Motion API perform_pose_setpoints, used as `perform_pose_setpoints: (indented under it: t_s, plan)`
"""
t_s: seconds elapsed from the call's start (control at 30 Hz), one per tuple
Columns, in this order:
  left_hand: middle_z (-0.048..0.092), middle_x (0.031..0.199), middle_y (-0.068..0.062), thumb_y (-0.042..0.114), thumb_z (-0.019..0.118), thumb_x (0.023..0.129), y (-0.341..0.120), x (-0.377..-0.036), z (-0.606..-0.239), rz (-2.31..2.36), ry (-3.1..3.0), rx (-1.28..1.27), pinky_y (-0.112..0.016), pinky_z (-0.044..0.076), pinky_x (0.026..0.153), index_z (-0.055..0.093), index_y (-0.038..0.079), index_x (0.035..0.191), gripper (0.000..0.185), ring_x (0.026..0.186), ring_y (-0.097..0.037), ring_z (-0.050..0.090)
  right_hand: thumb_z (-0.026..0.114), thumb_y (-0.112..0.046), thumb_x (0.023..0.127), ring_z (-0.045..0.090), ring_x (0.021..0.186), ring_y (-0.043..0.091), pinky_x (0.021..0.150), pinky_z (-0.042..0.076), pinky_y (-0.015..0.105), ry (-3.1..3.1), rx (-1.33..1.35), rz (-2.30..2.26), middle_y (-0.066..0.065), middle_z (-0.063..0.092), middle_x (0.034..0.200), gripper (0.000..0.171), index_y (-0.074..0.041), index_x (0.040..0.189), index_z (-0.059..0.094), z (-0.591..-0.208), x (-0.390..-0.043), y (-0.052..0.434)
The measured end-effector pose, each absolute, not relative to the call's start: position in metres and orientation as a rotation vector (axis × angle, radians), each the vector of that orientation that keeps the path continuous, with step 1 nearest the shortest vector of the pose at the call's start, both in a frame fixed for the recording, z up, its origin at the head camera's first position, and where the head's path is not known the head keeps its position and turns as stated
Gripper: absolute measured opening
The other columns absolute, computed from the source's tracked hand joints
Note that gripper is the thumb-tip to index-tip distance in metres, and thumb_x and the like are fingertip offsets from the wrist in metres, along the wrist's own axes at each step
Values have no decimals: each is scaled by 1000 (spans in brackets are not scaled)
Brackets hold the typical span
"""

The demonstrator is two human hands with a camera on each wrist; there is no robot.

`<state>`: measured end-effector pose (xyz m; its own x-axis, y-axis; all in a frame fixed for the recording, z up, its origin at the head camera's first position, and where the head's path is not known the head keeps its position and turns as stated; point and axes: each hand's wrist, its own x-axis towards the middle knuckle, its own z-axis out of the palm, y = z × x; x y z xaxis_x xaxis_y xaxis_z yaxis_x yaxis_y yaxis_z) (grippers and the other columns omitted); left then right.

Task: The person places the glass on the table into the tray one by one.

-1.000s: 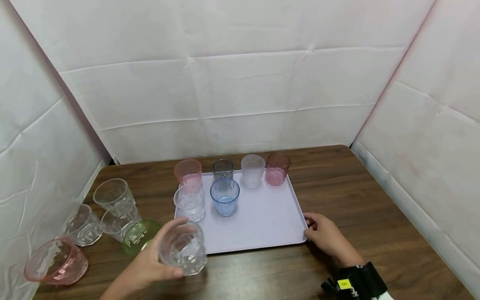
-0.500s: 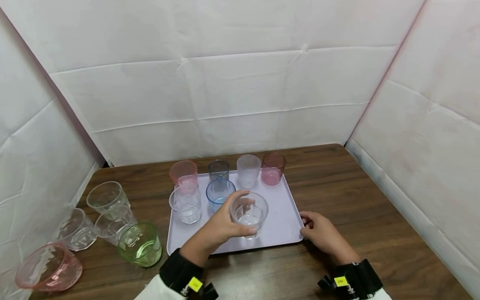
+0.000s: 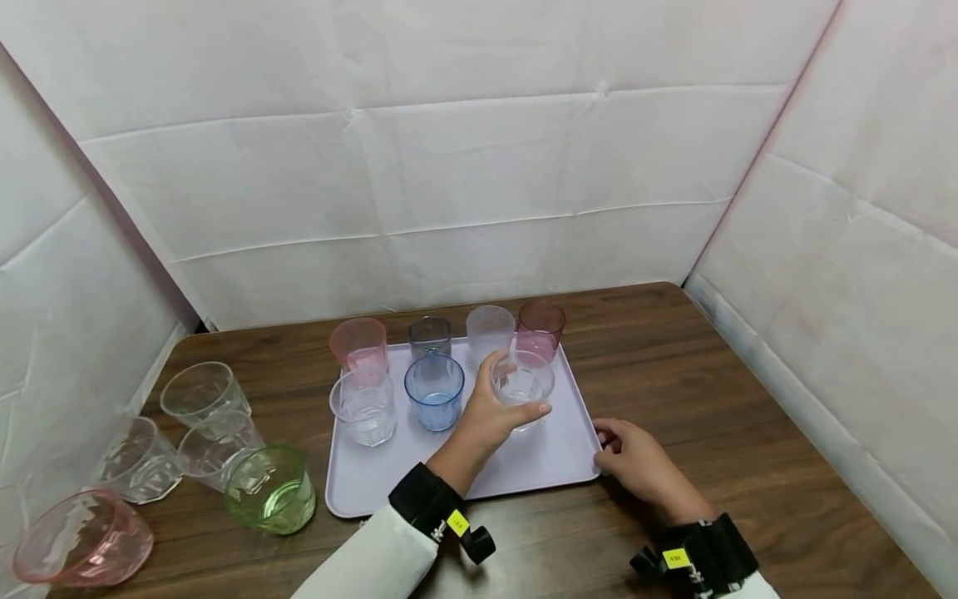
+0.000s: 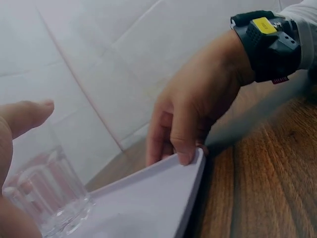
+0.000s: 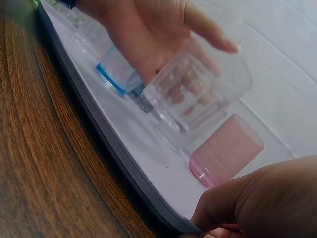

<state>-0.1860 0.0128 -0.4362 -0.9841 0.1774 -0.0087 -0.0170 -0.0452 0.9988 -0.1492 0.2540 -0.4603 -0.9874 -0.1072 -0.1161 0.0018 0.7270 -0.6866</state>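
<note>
My left hand (image 3: 500,405) grips a clear faceted glass (image 3: 527,378) over the right part of a lavender tray (image 3: 352,497), in front of a dark pink cup (image 3: 540,324). In the right wrist view the clear glass (image 5: 198,94) is tilted and close to the tray surface (image 5: 124,148); I cannot tell whether it touches. My right hand (image 3: 619,448) holds the tray's front right corner, thumb on the rim (image 4: 190,158). Also on the tray stand a pink cup (image 3: 359,343), a grey cup (image 3: 429,335), a frosted cup (image 3: 486,326), a blue cup (image 3: 434,391) and another clear glass (image 3: 364,408).
Left of the tray on the brown table (image 3: 674,358) stand three clear glasses (image 3: 198,391) and a green glass (image 3: 269,487). A pink glass (image 3: 82,537) lies tipped at the far left edge. White padded walls close in the back and both sides.
My left hand has carried the clear glass from the table's front left, over the tray, to the tray's right part near the dark pink cup. My right hand stays on the corner.
</note>
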Motion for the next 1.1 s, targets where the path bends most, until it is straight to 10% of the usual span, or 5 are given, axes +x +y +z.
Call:
perform_pose_setpoints:
  t_s: [0.4, 1.1]
  plan:
    - [38, 152, -28, 18, 89, 76, 15, -188, -458, 2161, 2290, -130, -54, 29, 116, 29, 16, 155, 99, 139, -41, 37, 66, 0, 81, 57, 86, 18, 69, 49, 27, 2757, -95, -1120, 10, 61, 103, 53, 7, 133, 58, -459, -148, 253]
    - [33, 159, -26, 26, 65, 98, -35, -134, -442, 1814, 2209, 43, -53, 27, 119, 28, -3, 156, 75, 148, -41, 30, 66, -2, 82, 57, 86, 19, 71, 49, 29, 2756, -117, -1077, 11, 62, 104, 54, 8, 134, 57, -454, -151, 256]
